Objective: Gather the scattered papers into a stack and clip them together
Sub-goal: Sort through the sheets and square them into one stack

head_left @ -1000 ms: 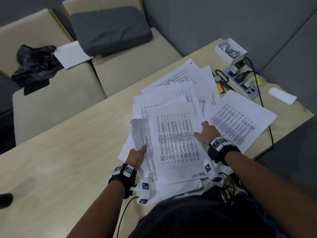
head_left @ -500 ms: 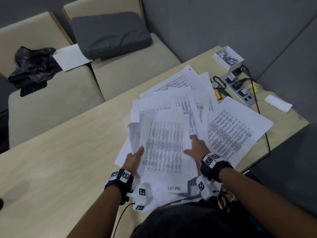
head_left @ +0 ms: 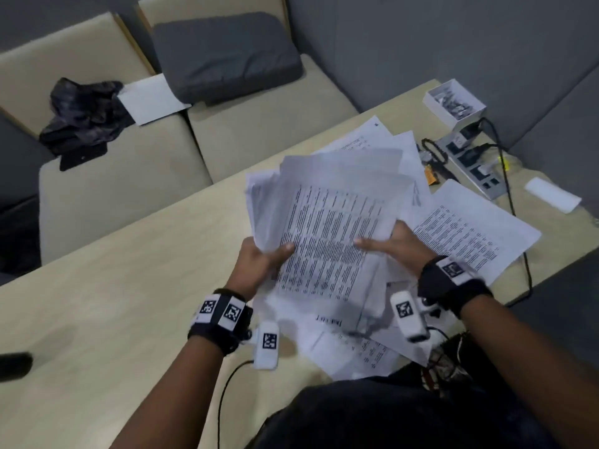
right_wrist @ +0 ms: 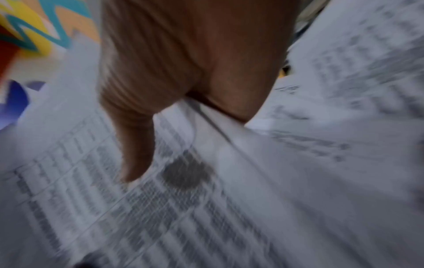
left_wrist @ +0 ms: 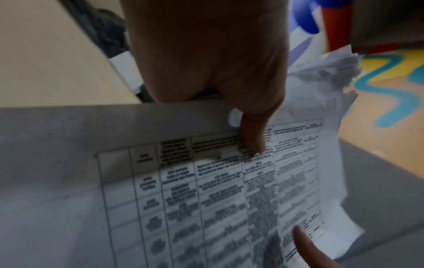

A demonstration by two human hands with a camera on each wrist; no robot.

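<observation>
The bundle of papers (head_left: 327, 228) sits lifted off the table (head_left: 113, 303), tilted up toward the person, its long axis running from the near edge away toward the far side of the desk. The left hand (head_left: 259, 264) grips the bundle's left edge, thumb curled over the printed top sheet and fingers hidden beneath; the left wrist view shows that thumb (left_wrist: 252, 137) pressed on the table of text. The right hand (head_left: 395, 246) clamps the right edge the same way, thumb on top, fingers under, as the blurred right wrist view also suggests. The sheets in the bundle are fanned and uneven, corners sticking out at the far end.

More sheets lie loose on the table: one printed sheet (head_left: 470, 234) just right of the right hand, several (head_left: 382, 137) beyond the bundle's far end, and others (head_left: 350, 345) under it at the near edge. The right hand is plainly the nearer one to the sheet on the right, so that hand looks best placed to draw it in while the left keeps hold.

Farther right stand a power strip (head_left: 473, 166) and a small white box (head_left: 453, 102) of what may be clips, though its contents are too small to tell. By my reading, gathering is about half done and clipping has not begun
</observation>
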